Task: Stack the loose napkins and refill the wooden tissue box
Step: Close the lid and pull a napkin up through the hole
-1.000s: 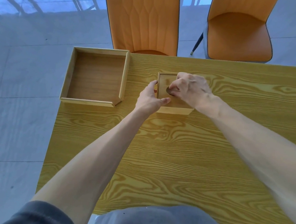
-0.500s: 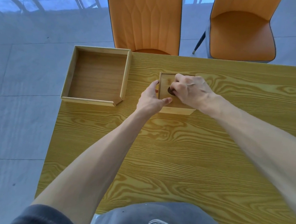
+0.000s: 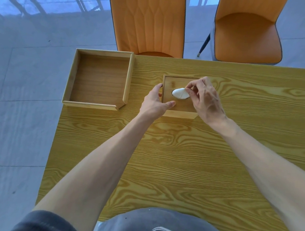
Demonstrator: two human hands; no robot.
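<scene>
Head view, looking down at a yellow wood-grain bench [image 3: 180, 164]. Only one view here.

Centre, toward the far edge: the wooden tissue box [image 3: 180, 107], lid on, w/ an oval slot in the top. A white napkin [image 3: 180, 93] pokes up thru the slot; its long axis runs left-right, tilted slightly down to the right, matching the slot.

Right hand [image 3: 204, 100] sits over the box's right half, thumb and forefinger pinched narrow on the napkin's right end. Other fingers loosely curled. This hand is the nearer one to the napkin: touching it, approaching from the right.

Left hand [image 3: 155, 103] braces the box's left side: fingers on the left wall, thumb laid across the near-left corner of the lid. Open-ish clamp on the box, not on the napkin.

Left of the box, well apart from it: an empty open wooden tray [image 3: 99, 80] w/ one near corner cut open; its left part overhangs the bench's left edge.

Room: bench is bare to the right of the box and all along the near side. Two orange chairs [image 3: 148, 18] stand beyond the far edge.

Judgement: box looks refilled; next move prob. a tug or tuck of the napkin tip, straight up or along the slot's axis, while left hand steadies the box. No loose napkins visible on the bench.
</scene>
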